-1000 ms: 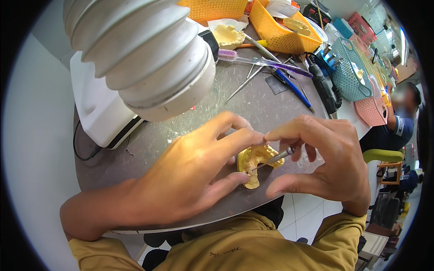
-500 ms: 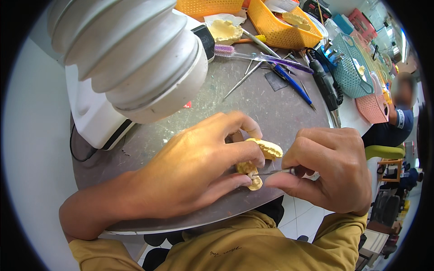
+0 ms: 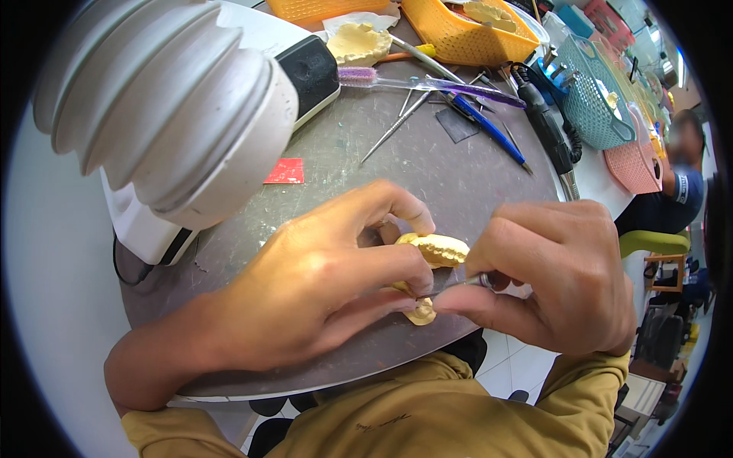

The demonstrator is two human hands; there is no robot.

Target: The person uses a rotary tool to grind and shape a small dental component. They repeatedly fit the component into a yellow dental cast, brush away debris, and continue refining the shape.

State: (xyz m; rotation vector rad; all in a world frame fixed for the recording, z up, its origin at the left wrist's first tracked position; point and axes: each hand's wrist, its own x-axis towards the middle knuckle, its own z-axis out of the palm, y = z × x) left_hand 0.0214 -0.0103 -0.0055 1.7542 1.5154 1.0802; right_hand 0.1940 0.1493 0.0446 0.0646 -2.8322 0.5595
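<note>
While the left hand [image 3: 321, 282] pinches a yellow tooth cast [image 3: 437, 249], the right hand [image 3: 553, 278] grips a thin metal tool [image 3: 467, 283] against it (trimming looks unfinished).

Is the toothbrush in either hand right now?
No, the toothbrush lies on the table; the left hand holds a dental cast, the right hand a thin tool.

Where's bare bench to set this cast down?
Free: the grey bench between the red card, the probe and the left hand. Crowded: the far edge, with toothbrush, pen, handpiece and baskets.
</note>
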